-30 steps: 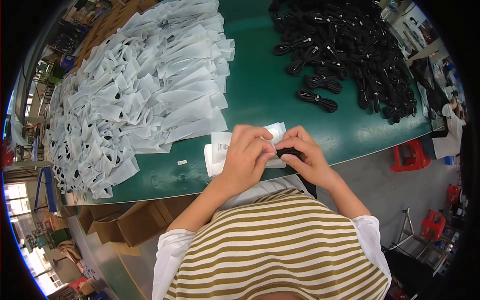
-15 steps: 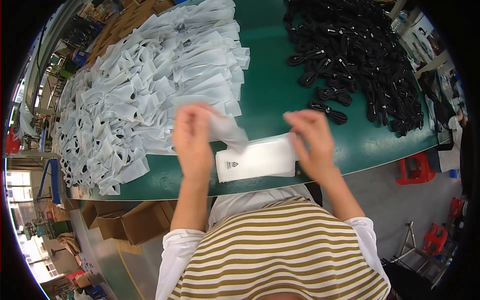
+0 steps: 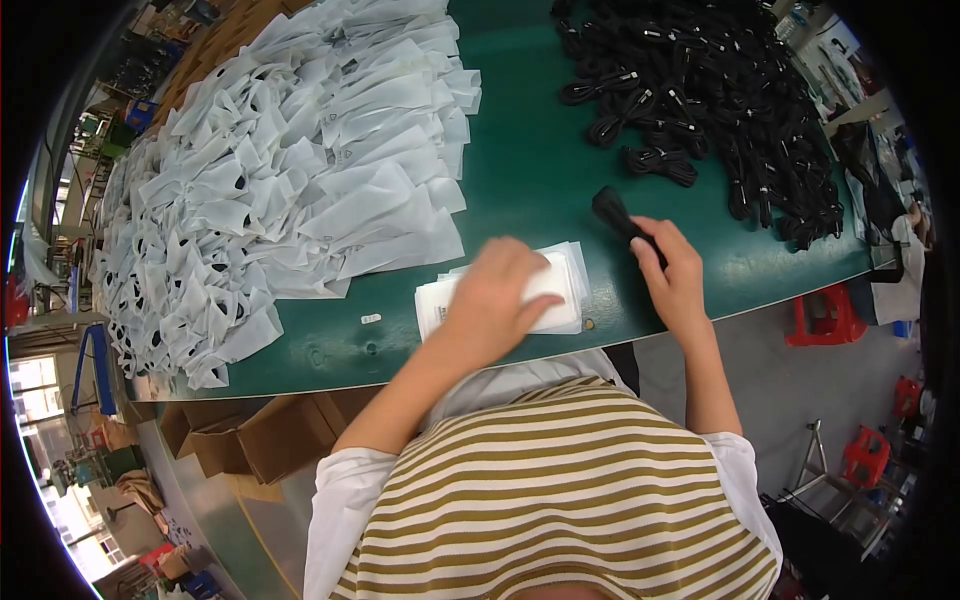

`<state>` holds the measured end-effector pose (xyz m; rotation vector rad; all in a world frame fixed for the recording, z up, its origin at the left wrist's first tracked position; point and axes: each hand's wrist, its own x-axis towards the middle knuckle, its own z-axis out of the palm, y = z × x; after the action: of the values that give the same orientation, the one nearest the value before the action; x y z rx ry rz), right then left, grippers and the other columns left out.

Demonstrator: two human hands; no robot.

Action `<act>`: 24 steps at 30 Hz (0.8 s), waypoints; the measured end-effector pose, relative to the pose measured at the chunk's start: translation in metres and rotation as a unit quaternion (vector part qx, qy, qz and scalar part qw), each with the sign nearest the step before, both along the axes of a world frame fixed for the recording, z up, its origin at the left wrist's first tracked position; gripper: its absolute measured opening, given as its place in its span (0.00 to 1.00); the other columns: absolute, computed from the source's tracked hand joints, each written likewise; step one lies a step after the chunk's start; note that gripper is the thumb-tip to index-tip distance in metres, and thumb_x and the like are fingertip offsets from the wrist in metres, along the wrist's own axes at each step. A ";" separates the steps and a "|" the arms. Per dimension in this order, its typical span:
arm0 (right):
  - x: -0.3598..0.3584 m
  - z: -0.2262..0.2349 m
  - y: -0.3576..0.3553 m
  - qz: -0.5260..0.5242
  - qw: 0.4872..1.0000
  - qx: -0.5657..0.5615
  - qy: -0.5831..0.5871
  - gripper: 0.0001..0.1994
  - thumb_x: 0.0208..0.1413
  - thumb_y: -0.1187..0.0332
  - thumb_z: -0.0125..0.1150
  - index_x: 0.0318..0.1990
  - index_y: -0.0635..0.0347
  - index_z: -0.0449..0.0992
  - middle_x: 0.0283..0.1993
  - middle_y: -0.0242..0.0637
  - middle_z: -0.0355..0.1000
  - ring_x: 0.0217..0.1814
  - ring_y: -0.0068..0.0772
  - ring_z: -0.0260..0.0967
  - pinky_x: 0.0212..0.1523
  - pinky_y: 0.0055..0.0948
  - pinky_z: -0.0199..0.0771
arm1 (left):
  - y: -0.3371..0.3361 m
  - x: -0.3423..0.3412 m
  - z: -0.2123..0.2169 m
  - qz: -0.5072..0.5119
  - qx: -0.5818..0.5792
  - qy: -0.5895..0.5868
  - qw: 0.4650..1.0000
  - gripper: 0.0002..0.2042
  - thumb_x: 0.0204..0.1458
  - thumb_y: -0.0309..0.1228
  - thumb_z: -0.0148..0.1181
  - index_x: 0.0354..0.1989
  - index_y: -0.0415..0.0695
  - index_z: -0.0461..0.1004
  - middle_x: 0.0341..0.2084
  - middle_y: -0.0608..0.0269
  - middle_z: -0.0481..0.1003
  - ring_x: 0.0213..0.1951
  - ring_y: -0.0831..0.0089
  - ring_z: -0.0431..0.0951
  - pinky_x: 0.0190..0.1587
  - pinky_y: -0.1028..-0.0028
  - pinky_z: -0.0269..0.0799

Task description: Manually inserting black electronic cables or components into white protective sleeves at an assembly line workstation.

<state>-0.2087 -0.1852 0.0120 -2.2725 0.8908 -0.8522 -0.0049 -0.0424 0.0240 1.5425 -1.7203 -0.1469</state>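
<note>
A bundled black cable (image 3: 615,213) is gripped by my right hand (image 3: 678,278), which holds it just above the table, right of a stack of flat white bags (image 3: 563,290). My left hand (image 3: 497,298) lies over that stack, slightly blurred, its thumb and fingers apart. It covers the middle of the top bag; I cannot see whether it touches it. On the left, a large heap of translucent white bags (image 3: 300,165), some showing dark contents, spreads across the table. At the far right lies a big pile of coiled black cables (image 3: 700,110).
The green table (image 3: 525,150) has its front edge close to my body. A small white piece (image 3: 371,319) lies left of the stack. Cardboard boxes (image 3: 270,440) stand below the table at left; red stools (image 3: 825,318) are on the floor at right.
My left hand has come from the bag heap back over the stack, without the bag it carried. The right hand has moved right and taken hold of a black cable bundle.
</note>
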 end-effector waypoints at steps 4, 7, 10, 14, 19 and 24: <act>-0.005 0.016 0.021 0.066 0.997 0.032 -0.029 0.14 0.55 0.78 0.60 0.50 0.63 0.77 0.30 0.38 0.67 0.28 0.37 0.66 0.30 0.31 0.66 | 0.005 -0.016 -0.022 0.015 0.027 -0.032 0.999 0.07 0.49 0.19 0.63 0.34 0.38 0.71 0.30 0.54 0.72 0.31 0.60 0.74 0.35 0.69 0.71; -0.015 0.018 0.028 0.091 0.995 0.016 -0.023 0.15 0.53 0.78 0.61 0.49 0.62 0.78 0.31 0.38 0.68 0.28 0.36 0.66 0.29 0.31 0.66 | 0.007 -0.016 -0.025 0.026 0.055 0.041 0.997 0.07 0.49 0.18 0.62 0.33 0.38 0.70 0.30 0.54 0.71 0.30 0.60 0.74 0.33 0.69 0.71; -0.023 0.019 0.031 0.118 0.993 -0.002 -0.009 0.15 0.53 0.78 0.63 0.49 0.61 0.78 0.32 0.39 0.69 0.27 0.35 0.66 0.28 0.31 0.66 | 0.008 -0.017 -0.025 0.040 0.076 0.106 0.991 0.06 0.49 0.18 0.62 0.32 0.38 0.70 0.29 0.54 0.71 0.30 0.58 0.73 0.33 0.67 0.70; -0.024 0.023 0.031 0.159 0.987 -0.010 0.015 0.15 0.51 0.78 0.64 0.49 0.61 0.78 0.32 0.38 0.69 0.25 0.34 0.66 0.26 0.29 0.66 | 0.012 -0.018 -0.023 0.056 0.085 0.176 0.979 0.06 0.48 0.19 0.61 0.31 0.39 0.70 0.29 0.54 0.71 0.32 0.54 0.73 0.35 0.62 0.68; -0.021 0.016 0.030 0.197 0.970 0.140 0.030 0.16 0.51 0.77 0.65 0.49 0.60 0.79 0.32 0.36 0.70 0.27 0.29 0.67 0.29 0.26 0.67 | 0.012 -0.015 -0.018 -0.014 0.015 0.128 0.992 0.08 0.47 0.17 0.62 0.32 0.39 0.70 0.31 0.56 0.71 0.32 0.58 0.72 0.35 0.66 0.69; -0.012 0.003 0.031 0.117 0.837 0.532 -0.044 0.13 0.54 0.77 0.63 0.48 0.56 0.80 0.35 0.34 0.70 0.31 0.24 0.68 0.33 0.23 0.69 | 0.011 -0.011 -0.009 -0.069 -0.044 0.005 0.997 0.09 0.44 0.17 0.64 0.32 0.41 0.70 0.35 0.57 0.73 0.36 0.57 0.71 0.40 0.65 0.69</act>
<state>-0.2205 -0.1539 0.0154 -1.2901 0.7376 -0.2076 -0.0158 -0.0318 0.0153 1.3570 -1.8016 -0.1470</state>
